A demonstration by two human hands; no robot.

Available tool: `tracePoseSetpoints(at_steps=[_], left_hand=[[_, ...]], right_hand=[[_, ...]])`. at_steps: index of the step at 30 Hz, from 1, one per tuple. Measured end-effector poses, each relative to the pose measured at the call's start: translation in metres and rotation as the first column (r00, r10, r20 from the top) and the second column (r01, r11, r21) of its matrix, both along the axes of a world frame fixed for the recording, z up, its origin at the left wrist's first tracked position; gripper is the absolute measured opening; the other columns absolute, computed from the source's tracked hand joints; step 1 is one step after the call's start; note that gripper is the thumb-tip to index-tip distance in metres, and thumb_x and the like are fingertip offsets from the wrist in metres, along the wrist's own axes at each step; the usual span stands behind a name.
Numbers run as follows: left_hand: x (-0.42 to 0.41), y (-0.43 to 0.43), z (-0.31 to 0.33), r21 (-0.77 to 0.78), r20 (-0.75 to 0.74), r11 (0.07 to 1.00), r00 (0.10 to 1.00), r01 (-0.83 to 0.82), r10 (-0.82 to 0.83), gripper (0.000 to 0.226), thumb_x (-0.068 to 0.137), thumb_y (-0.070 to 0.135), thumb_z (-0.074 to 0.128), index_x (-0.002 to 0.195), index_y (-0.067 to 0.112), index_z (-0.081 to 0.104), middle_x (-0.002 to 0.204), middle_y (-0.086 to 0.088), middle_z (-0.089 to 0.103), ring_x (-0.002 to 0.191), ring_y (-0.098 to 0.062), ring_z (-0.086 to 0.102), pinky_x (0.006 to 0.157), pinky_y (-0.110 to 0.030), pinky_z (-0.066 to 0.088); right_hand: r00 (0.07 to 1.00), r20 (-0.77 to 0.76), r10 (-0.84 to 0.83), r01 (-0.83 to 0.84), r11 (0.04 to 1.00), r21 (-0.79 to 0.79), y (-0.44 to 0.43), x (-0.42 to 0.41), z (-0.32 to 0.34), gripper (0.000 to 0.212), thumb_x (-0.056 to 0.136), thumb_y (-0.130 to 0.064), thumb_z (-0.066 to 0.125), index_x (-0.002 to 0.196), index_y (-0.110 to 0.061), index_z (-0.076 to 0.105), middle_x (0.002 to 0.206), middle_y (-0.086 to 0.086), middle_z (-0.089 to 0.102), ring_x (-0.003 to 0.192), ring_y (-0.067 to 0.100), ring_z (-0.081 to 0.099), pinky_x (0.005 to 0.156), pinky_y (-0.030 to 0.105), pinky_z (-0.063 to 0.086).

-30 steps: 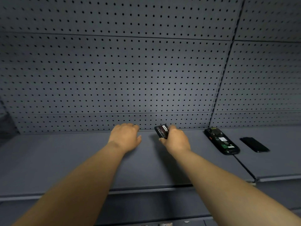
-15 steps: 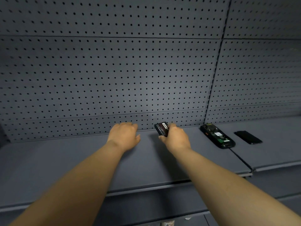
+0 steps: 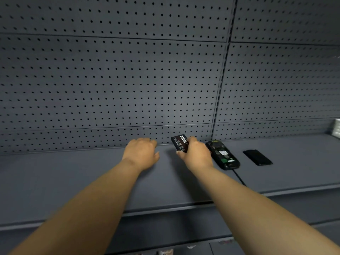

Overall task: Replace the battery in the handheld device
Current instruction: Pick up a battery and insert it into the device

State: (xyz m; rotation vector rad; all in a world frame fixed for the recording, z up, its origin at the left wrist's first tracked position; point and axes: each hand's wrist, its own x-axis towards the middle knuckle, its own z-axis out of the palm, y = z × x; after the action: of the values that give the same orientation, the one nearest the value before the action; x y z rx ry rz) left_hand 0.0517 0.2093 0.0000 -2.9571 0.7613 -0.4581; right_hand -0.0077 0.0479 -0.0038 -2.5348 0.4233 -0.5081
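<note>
My right hand grips a flat black battery with a white barcode label, held tilted just above the grey shelf. Right of that hand, close beside it, the black handheld device lies face down with its battery bay uncovered, showing a white label and green board. Its black back cover lies flat further right. My left hand rests palm down on the shelf with fingers curled; nothing shows in it.
A grey pegboard wall rises directly behind the shelf, with a vertical upright where two panels meet. A seam splits the shelf under the device. A white object shows at the far right edge.
The view has shifted, so the device and cover sit further left in frame. My right hand with the battery has come closer to the device. The left hand stays put.
</note>
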Motion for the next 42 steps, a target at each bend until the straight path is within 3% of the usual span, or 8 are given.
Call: tracePoseSetpoints(at_steps=[21,26,30,32,35,38,40,42], left_hand=[[-0.054,-0.147,0.004,-0.143,-0.011,0.983,0.993,-0.115,0.114,0.039,0.092,0.04,0.042,0.118,0.014,0.056,0.12,-0.009,0.061,0.111,-0.027,0.055,0.092,-0.037,0.042],[-0.058,-0.159,0.006,-0.285,-0.073,0.948,0.99,-0.14,0.124,0.035,0.093,0.039,0.04,0.098,0.012,0.061,0.105,-0.011,0.065,0.098,-0.03,0.059,0.078,-0.035,0.044],[-0.056,-0.169,0.012,-0.46,-0.264,0.869,0.962,-0.185,0.065,0.042,0.095,0.038,0.04,0.061,0.014,0.046,0.067,-0.007,0.055,0.069,-0.026,0.051,0.055,-0.03,0.035],[-0.054,-0.174,0.016,-0.541,-0.329,0.815,0.944,-0.208,0.023,0.046,0.095,0.037,0.043,0.055,0.014,0.04,0.054,-0.002,0.044,0.056,-0.02,0.042,0.047,-0.029,0.026],[-0.049,-0.179,0.019,-0.625,-0.416,0.742,0.908,-0.244,-0.051,0.038,0.094,0.036,0.049,0.067,0.008,0.053,0.06,-0.007,0.05,0.064,-0.025,0.046,0.054,-0.029,0.031],[-0.046,-0.183,0.017,-0.757,-0.494,0.566,0.853,-0.326,-0.17,0.029,0.09,0.03,0.057,0.071,0.008,0.058,0.073,-0.012,0.06,0.069,-0.023,0.051,0.067,-0.028,0.038],[-0.046,-0.184,0.016,-0.826,-0.512,0.419,0.811,-0.376,-0.283,0.027,0.09,0.023,0.058,0.069,0.008,0.057,0.067,-0.012,0.059,0.062,-0.021,0.05,0.061,-0.025,0.041],[-0.046,-0.184,0.016,-0.857,-0.501,0.34,0.784,-0.388,-0.367,0.025,0.091,0.018,0.056,0.069,0.008,0.056,0.063,-0.009,0.057,0.056,-0.015,0.049,0.049,-0.014,0.043]], right_hand=[[0.984,0.076,0.16,-0.16,0.987,-0.005,-0.139,-0.037,-0.002,0.05,0.08,-0.033,0.07,0.12,-0.008,0.051,0.113,0.013,0.065,0.106,0.03,0.058,0.079,0.034,0.048],[0.98,0.099,0.173,-0.175,0.984,0.013,-0.141,-0.041,-0.006,0.052,0.079,-0.031,0.072,0.12,-0.008,0.051,0.115,0.014,0.064,0.108,0.03,0.058,0.081,0.031,0.046],[0.978,0.115,0.172,-0.176,0.984,0.023,-0.14,-0.041,-0.005,0.053,0.078,-0.031,0.072,0.121,-0.008,0.051,0.116,0.013,0.064,0.109,0.028,0.058,0.082,0.031,0.046],[0.978,0.124,0.17,-0.175,0.984,0.026,-0.139,-0.041,-0.004,0.052,0.079,-0.031,0.071,0.121,-0.009,0.051,0.115,0.012,0.065,0.108,0.028,0.058,0.08,0.03,0.046],[0.973,0.161,0.167,-0.174,0.984,0.029,-0.139,-0.041,-0.002,0.051,0.079,-0.031,0.071,0.121,-0.01,0.052,0.112,0.011,0.066,0.106,0.027,0.058,0.076,0.027,0.043],[0.967,0.203,0.158,-0.171,0.984,0.05,-0.137,-0.041,0.001,0.051,0.077,-0.029,0.073,0.121,-0.012,0.053,0.113,0.01,0.066,0.107,0.026,0.058,0.08,0.027,0.044],[0.964,0.209,0.165,-0.188,0.978,0.092,-0.136,-0.04,0.002,0.055,0.076,-0.028,0.075,0.124,-0.012,0.052,0.115,0.008,0.066,0.11,0.026,0.058,0.084,0.027,0.044],[0.963,0.204,0.178,-0.216,0.959,0.181,-0.138,-0.038,0.003,0.059,0.073,-0.026,0.077,0.125,-0.012,0.051,0.117,0.007,0.066,0.111,0.023,0.058,0.087,0.026,0.043]])
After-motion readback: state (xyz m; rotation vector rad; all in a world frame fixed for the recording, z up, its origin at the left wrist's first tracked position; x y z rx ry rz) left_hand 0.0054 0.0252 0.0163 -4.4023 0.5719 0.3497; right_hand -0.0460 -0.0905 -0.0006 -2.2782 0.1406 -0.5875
